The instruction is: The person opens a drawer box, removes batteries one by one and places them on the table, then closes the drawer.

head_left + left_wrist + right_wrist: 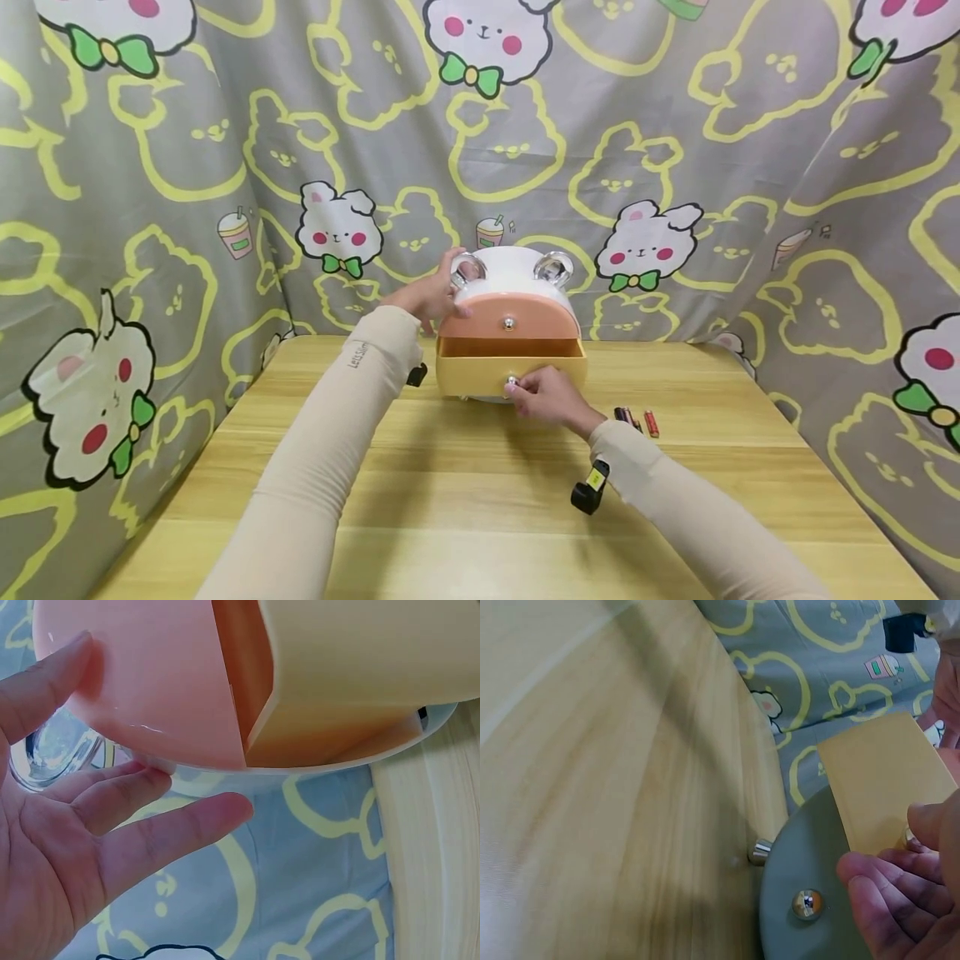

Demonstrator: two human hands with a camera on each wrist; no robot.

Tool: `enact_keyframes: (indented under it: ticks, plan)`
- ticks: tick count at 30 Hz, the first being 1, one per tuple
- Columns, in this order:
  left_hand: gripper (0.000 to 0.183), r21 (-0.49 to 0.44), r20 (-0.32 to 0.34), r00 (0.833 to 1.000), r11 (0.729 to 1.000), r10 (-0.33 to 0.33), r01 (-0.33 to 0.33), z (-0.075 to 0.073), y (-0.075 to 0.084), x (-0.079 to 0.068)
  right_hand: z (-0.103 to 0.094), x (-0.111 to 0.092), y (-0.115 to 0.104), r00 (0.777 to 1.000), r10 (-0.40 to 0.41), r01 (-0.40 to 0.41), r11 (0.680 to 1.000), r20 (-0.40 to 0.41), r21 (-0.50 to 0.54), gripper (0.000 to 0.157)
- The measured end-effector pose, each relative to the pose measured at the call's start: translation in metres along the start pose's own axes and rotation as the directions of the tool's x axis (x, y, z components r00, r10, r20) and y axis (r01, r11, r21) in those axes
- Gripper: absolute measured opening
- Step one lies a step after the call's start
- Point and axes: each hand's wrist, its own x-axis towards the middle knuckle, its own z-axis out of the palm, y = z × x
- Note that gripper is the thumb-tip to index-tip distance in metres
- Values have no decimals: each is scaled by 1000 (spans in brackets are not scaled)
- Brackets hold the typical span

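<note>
A small round-topped drawer box (pixel 517 267) with clear ear shapes stands on the table. Its pink upper drawer front (pixel 487 312) is closed, while the yellow drawer (pixel 468 377) below is pulled out, showing an orange inside. My left hand (pixel 82 817) rests at the box's upper left side: the thumb touches the pink front, and the fairly straight fingers reach along the side by the clear ear (pixel 56 754). With thumb and fingers, my right hand (pixel 551 396) pinches the yellow drawer's silver knob (pixel 512 382). Beneath that drawer is a grey front (pixel 817 855) with its own knob (pixel 808 904).
Right of the box, a red battery (pixel 652 423) and some dark ones (pixel 628 417) lie on the wooden table (pixel 465 517). A patterned grey curtain (pixel 390 158) surrounds the table behind and at the sides. Black wrist cameras (pixel 588 493) hang by both wrists.
</note>
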Motion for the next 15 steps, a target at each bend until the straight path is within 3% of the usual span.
enact_keyframes:
  ticks: [15]
  plan:
    - [108,52,-18,1000,998,22,-21,0,1,-2,2,25,8,996,80,-75,990,-41,119,31]
